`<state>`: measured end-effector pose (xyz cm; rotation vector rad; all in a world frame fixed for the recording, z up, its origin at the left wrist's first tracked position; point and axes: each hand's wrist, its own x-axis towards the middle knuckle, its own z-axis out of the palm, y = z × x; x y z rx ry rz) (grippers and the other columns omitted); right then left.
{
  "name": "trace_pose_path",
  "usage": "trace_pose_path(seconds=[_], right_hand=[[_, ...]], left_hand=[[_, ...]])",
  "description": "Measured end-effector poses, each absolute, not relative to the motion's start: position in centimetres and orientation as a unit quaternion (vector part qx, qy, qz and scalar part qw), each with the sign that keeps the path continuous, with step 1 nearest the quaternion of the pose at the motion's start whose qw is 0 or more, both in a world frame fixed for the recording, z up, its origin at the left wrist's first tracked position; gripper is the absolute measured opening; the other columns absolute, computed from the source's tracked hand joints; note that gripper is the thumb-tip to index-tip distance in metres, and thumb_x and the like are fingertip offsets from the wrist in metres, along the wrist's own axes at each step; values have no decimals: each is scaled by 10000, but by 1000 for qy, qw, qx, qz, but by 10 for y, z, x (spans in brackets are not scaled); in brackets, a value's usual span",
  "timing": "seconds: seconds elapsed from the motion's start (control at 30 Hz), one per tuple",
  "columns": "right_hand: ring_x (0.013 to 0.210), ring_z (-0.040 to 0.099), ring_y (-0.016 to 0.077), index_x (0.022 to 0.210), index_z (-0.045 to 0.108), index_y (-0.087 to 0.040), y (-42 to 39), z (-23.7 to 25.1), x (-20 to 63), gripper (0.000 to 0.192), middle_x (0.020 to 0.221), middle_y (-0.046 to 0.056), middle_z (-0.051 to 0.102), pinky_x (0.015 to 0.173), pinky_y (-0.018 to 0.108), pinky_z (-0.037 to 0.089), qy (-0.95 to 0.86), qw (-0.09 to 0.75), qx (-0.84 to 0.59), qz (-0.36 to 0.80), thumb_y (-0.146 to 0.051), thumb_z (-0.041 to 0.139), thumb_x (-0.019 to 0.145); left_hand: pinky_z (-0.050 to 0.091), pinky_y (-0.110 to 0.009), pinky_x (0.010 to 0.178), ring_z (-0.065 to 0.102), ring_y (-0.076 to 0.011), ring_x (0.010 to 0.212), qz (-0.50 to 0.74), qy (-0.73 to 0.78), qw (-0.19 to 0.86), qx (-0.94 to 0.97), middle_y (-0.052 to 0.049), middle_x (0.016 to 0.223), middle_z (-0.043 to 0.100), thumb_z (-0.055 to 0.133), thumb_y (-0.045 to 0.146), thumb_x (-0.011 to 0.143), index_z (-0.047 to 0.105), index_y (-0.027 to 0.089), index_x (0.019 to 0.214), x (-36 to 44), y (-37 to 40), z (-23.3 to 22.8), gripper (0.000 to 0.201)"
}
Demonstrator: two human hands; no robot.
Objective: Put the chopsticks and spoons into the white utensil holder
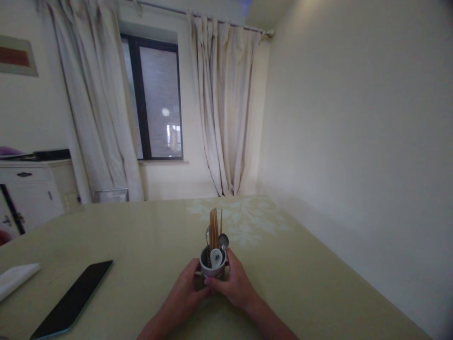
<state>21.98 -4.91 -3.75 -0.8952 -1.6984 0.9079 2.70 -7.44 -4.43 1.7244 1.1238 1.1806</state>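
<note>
A small round utensil holder (213, 272) stands on the table between my two hands. Several wooden chopsticks (214, 229) rise out of it. Beside them are a white spoon (216, 258) with a dark mark in its bowl, a metal spoon (223, 240) to the right, and another metal piece of cutlery (207, 233) at the left. My left hand (189, 285) wraps the holder's left side. From the right, my right hand (235, 281) grips it, its thumb across the front. The fingertips behind the holder are hidden.
A dark flat tablet-like slab (74, 300) lies on the table (141, 245) at left, with a white item (17, 278) beyond it. A wall (354, 165) runs along the table's right edge. A white cabinet (31, 189) stands at far left.
</note>
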Motion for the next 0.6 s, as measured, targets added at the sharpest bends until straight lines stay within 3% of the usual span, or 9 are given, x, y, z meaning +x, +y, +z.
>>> trace_pose_path(seconds=[0.23,0.6], right_hand=[[1054,683,309,1270,631,-207,-48,-38,220,691,1185,95,748,969,453,526,-699,484,-361,383,-289,945,660],[1098,681,308,1282,612,-205,-47,-40,218,721,1215,92,739,1008,448,521,-705,480,-361,377,-239,941,641]], left_hand=[[557,-418,984,703,-334,1127,459,437,384,671,-137,1226,761,875,356,767,706,190,1226,26,-75,-44,516],[572,-428,978,713,-333,1111,451,447,379,673,-132,1225,761,843,363,789,688,187,1236,29,-76,-43,504]])
